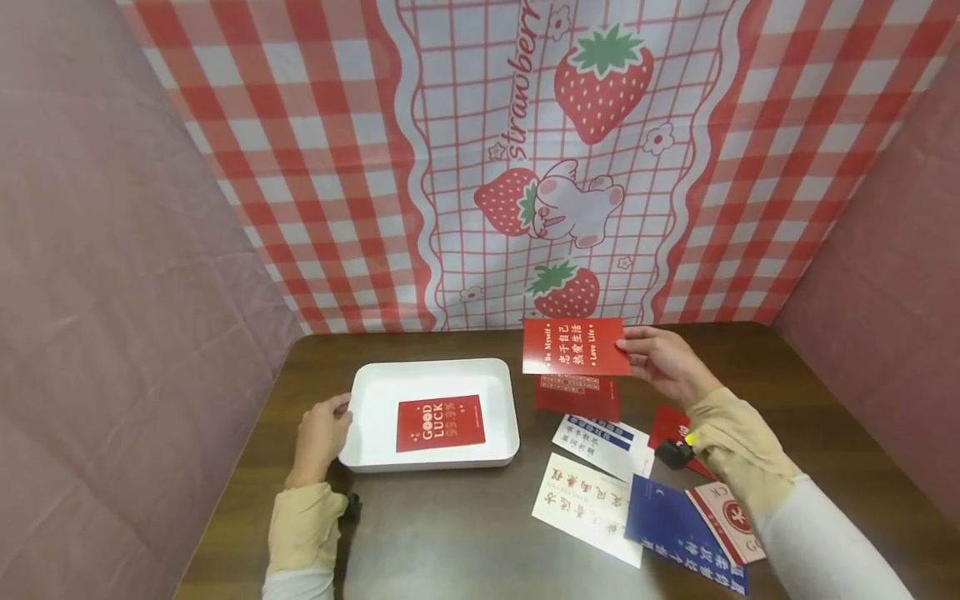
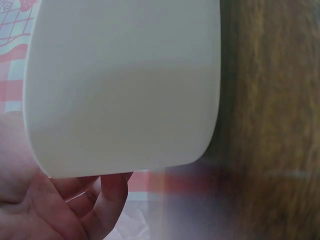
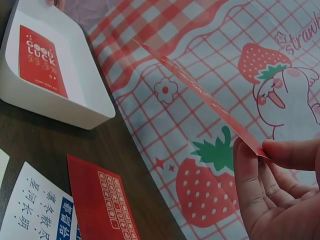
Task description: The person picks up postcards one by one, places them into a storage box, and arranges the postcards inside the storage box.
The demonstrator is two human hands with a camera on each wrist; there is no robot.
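My right hand (image 1: pixel 670 364) pinches a red card (image 1: pixel 572 346) by its right edge, thumb against fingers. The card is raised over the table, lettered "Be Myself" and "Love Life"; the right wrist view shows it nearly edge-on. At the left end of a white tray (image 1: pixel 498 417), my left hand (image 1: pixel 321 437) holds the rim, with curled fingers (image 2: pixel 114 200) at its end wall. Inside the tray lies a red "GOOD LUCK" card (image 1: pixel 441 423). Below the raised card, another red card (image 3: pixel 102 197) with a grid of small boxes lies on the table, partly covered in the head view.
Right of the tray, a white card with a blue band (image 1: pixel 600 442), a cream card (image 1: pixel 585 508), a blue card (image 1: pixel 675 533) and a cream-and-red card (image 1: pixel 731 521) overlap. Another red card (image 1: pixel 663 425) lies under the right wrist. A strawberry-print checked cloth (image 1: pixel 337 167) hangs behind the table.
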